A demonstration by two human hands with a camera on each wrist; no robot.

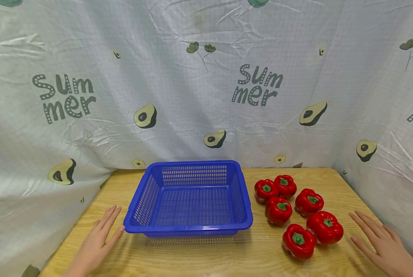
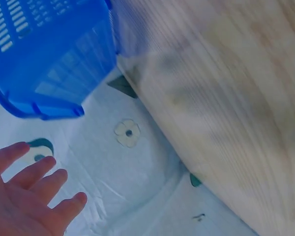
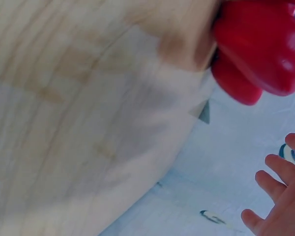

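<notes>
A blue plastic basket with slotted walls stands on the wooden table, nothing inside it. To its right several red bell peppers with green stems sit in a loose group. My left hand is beside the basket's near left corner, fingers extended and holding nothing; its thumb tip is very near the rim. My right hand is right of the nearest peppers, fingers spread, apart from them. In the left wrist view the basket is above the fingers; in the right wrist view a pepper is above the hand.
The light wooden table ends at a back edge and at slanting left and right edges. A pale cloth printed with avocados and the word "summer" hangs behind and along both sides.
</notes>
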